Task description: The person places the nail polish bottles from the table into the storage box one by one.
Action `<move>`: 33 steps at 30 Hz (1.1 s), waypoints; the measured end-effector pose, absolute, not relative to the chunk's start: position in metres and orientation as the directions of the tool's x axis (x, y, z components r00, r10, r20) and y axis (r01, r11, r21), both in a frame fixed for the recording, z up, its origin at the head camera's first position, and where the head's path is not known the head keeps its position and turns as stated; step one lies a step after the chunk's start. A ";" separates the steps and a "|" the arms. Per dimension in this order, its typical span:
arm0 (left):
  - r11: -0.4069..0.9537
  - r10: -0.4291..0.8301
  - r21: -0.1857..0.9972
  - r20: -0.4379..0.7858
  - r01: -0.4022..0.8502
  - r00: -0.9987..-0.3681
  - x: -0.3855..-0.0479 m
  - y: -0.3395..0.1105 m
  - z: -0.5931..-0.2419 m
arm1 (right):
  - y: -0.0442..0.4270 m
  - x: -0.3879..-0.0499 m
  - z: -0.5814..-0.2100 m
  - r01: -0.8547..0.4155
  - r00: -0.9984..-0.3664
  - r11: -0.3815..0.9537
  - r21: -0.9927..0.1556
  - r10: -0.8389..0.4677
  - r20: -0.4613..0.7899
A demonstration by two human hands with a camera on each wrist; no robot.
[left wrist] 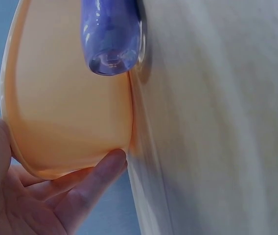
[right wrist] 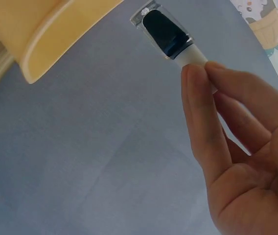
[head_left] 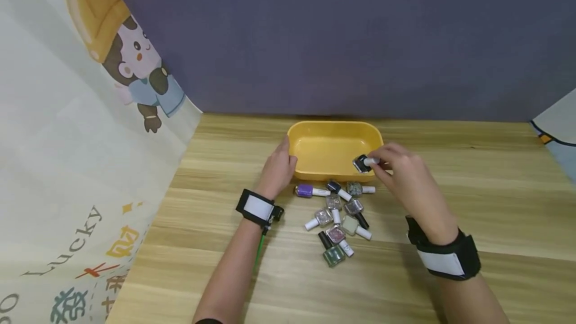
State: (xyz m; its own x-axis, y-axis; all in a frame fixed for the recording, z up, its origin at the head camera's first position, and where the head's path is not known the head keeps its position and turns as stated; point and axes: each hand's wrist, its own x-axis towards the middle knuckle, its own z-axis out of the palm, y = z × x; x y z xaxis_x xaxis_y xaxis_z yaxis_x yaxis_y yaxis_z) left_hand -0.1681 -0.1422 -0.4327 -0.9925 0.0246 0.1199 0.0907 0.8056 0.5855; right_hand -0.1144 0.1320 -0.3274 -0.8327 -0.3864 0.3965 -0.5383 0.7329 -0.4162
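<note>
Right wrist view, dark bottle [right wrist: 165, 32] aslant, base [right wrist: 145, 11] upper left, cap [right wrist: 191, 55] pinched

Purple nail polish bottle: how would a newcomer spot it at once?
On the wooden table, find the yellow tray. By its near side lie small bottles, and the purple bottle is the leftmost, its white cap pointing right. No other is solid purple.

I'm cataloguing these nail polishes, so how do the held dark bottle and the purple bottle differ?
Colour: the dark bottle is near-black; the purple bottle is bright purple.
Pose: the dark bottle is held up by its cap in the right grip; the purple bottle lies on the table.
Cap: the dark bottle's is partly covered by the grip; the purple bottle's isn't.
Both have white caps.
</note>
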 end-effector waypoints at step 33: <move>0.811 0.044 0.575 0.116 0.104 -0.992 -0.167 -0.141 -0.430 | 0.141 -0.148 -0.368 -0.447 -0.888 0.786 -0.428 -0.329 0.322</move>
